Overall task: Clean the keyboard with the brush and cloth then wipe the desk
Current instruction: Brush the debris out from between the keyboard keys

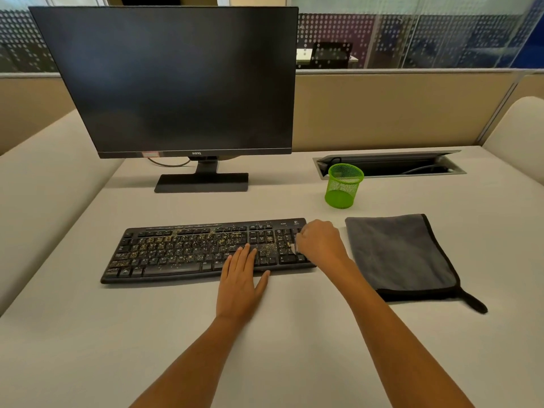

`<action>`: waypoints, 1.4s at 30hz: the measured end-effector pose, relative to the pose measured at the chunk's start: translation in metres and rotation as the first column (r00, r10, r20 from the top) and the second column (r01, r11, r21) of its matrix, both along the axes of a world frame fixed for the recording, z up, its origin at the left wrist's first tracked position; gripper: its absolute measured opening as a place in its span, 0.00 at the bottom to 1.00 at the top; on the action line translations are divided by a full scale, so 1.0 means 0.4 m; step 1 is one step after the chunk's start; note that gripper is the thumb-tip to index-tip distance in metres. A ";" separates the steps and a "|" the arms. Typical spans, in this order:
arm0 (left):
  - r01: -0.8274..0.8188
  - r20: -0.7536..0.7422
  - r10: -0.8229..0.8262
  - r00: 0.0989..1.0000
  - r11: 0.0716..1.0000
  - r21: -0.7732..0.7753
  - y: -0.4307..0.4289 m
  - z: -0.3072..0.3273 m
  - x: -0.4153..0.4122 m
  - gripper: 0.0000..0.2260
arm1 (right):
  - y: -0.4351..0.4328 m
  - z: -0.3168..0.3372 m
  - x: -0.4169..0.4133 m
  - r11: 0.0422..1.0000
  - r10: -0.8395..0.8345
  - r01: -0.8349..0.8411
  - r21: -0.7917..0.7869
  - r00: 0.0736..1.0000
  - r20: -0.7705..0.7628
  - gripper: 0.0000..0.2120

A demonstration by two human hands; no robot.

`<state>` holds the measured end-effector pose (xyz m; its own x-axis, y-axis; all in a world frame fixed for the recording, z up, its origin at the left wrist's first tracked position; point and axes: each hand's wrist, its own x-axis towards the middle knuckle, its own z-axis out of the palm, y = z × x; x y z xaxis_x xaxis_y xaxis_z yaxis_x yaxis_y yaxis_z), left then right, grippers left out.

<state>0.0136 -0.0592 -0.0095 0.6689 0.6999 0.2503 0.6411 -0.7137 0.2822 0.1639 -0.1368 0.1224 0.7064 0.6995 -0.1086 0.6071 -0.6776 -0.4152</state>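
Pale desk (294, 334) in a cubicle; crumb-strewn keyboard (182, 251) lies mid-desk; left hand (240, 278) rests on its near edge, fingers straight and together; right hand (319, 241) curls round a mostly hidden brush (292, 246) over the right-end keys; grey cloth (397, 254) lies toward the desk's right edge.

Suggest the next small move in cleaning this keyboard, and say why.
Probably sweep the brush leftward: the right hand seems to hold it over the number pad, while yellowish crumbs litter the keyboard mostly left of the flat left hand.
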 end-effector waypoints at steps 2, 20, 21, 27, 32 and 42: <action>0.001 -0.001 -0.001 1.000 1.000 -0.002 0.000 0.001 0.000 0.36 | -0.012 0.005 0.006 0.998 0.018 -0.021 -0.054 0.999 -0.044 0.10; -0.001 0.000 0.001 1.000 1.000 -0.020 0.000 0.002 0.001 0.35 | -0.013 0.018 0.022 0.999 0.032 -0.032 -0.011 0.999 -0.028 0.13; -0.001 -0.001 0.001 1.000 1.000 -0.021 0.000 0.002 0.000 0.35 | -0.015 0.012 0.018 0.999 0.037 -0.039 -0.033 0.999 -0.038 0.13; 0.000 0.006 0.001 1.000 1.000 -0.018 -0.001 0.003 0.001 0.35 | -0.019 0.031 0.024 0.992 0.009 0.012 0.127 0.987 -0.161 0.11; -0.009 -0.005 0.009 1.000 1.000 -0.012 0.001 0.002 0.001 0.35 | -0.017 -0.012 -0.024 0.974 0.062 0.019 0.227 0.936 -0.348 0.09; 0.000 0.005 0.000 1.000 1.000 -0.010 0.000 0.002 0.001 0.36 | -0.034 0.027 0.002 0.988 -0.019 0.038 0.149 0.992 -0.125 0.11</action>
<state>0.0140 -0.0592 -0.0088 0.6672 0.7026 0.2472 0.6399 -0.7106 0.2924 0.1649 -0.1502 0.1331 0.7138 0.6944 -0.0909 0.5264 -0.6176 -0.5844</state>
